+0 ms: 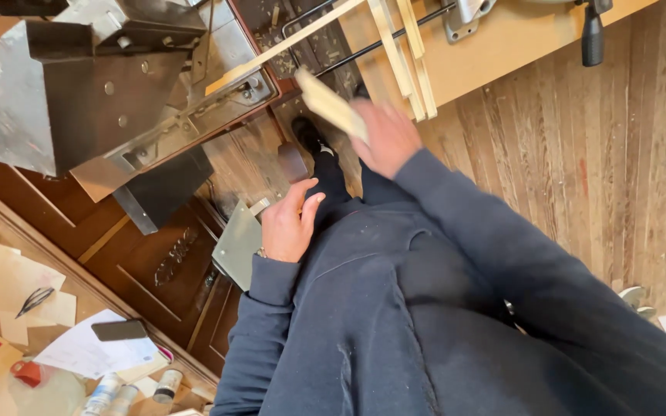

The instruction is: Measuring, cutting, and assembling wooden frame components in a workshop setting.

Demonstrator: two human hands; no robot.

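Wood is what the right hand holds: a short, pale stick, gripped at its near end so the far end points up toward the metal machine. The stick looks blurry, so I cannot tell just how the fingers wrap it, but they are closed on it. It hangs in the air above the plank floor, between the machine and the light bench, and touches neither one. More long thin strips lie across the bench edge, just past the stick. The left hand holds nothing. It is half open, fingers bent a little, resting near the person's waist by the dark blue sweater, close to a grey metal plate on the dark wood cabinet. To do this well, I think the grip should stay firm but not squeeze hard, since a thin stick can snap. The stick should move slowly and flat, so its far end does not bump the machine's sharp corners or knock the strips off the bench. The free hand should stay back from the machine, as it is now, and could come up to steady the far end. A black shoe stands on the floor right under the stick, so the feet should stay planted. Papers and a phone lie on the low table at the left, well apart from both hands.
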